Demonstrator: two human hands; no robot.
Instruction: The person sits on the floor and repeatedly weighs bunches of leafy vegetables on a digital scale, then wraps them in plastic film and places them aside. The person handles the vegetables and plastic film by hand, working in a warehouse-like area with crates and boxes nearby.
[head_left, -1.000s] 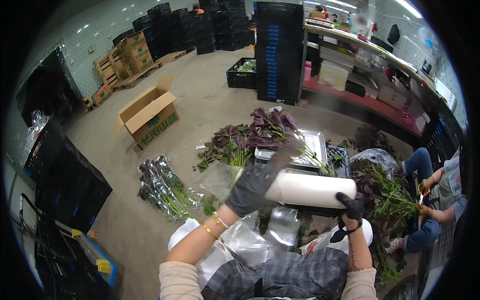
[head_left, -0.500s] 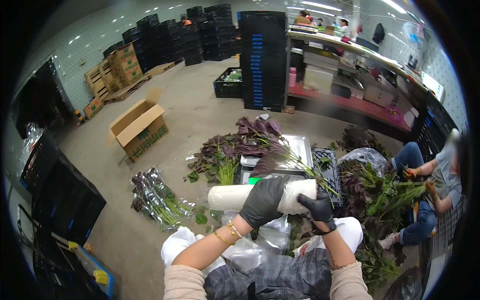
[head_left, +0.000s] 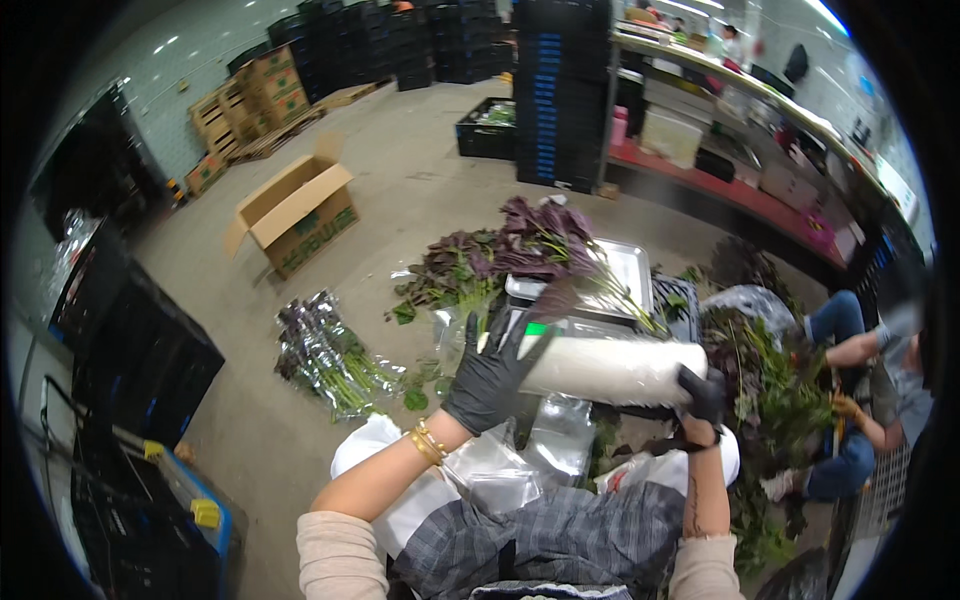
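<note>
A thick white roll of plastic film (head_left: 620, 370) lies crosswise above my lap. My right hand (head_left: 706, 402), in a black glove, grips its right end. At the left end my left hand (head_left: 490, 382), also black-gloved, has its fingers spread; whether it touches the roll I cannot tell. Just beyond the roll are metal trays (head_left: 630, 268) and a scale partly hidden by it. Bunches of purple-green leafy stems (head_left: 545, 240) lie across the trays. Flat clear plastic bags (head_left: 560, 440) rest below the roll, near my knees.
Bagged stems (head_left: 335, 360) lie on the floor at left, with an open cardboard box (head_left: 300, 215) behind. Black crates (head_left: 140, 350) stand at far left; a tall crate stack (head_left: 560, 100) rises ahead. At right a seated person (head_left: 850, 380) handles loose greens (head_left: 760, 390).
My left hand has let go of the roll's middle and spread its fingers, moving left. The roll has shifted right with my right hand at its end. The whole view has turned slightly.
</note>
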